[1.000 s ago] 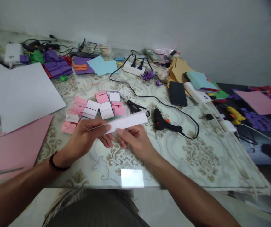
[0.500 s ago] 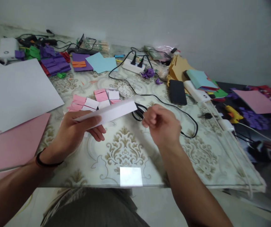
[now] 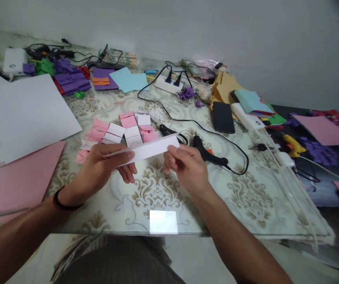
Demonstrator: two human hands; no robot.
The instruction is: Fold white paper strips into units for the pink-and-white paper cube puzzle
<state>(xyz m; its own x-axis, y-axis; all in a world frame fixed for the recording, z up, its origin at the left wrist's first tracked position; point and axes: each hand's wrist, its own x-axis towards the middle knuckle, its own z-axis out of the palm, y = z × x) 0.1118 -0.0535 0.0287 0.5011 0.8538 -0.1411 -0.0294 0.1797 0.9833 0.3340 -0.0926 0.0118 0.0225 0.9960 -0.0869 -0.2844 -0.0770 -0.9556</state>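
A folded strip of white paper [image 3: 153, 150] is held above the table between my two hands. My left hand [image 3: 112, 161] pinches its left end, thumb on top, the other fingers beneath. At the right end, the thumb and fingers of my right hand [image 3: 187, 163] grip the strip's corner. Behind the strip lie folded pink and white paper pieces [image 3: 116, 132]. Black-handled scissors [image 3: 165, 129] lie partly hidden behind the strip. A black glue gun [image 3: 209, 152] rests on the table just beyond my right hand.
White sheets [image 3: 32, 114] and pink paper [image 3: 24, 175] lie at left. Along the back are purple folded papers [image 3: 71, 81], blue sheets [image 3: 129, 80] and a power strip [image 3: 168, 84]. A black phone-like slab [image 3: 223, 117] and a yellow glue gun [image 3: 294, 145] sit at right; a cable crosses the table.
My right hand has moved left and taken hold of the strip's right end. This uncovers the black glue gun. At far right, another person's hand has left the view.
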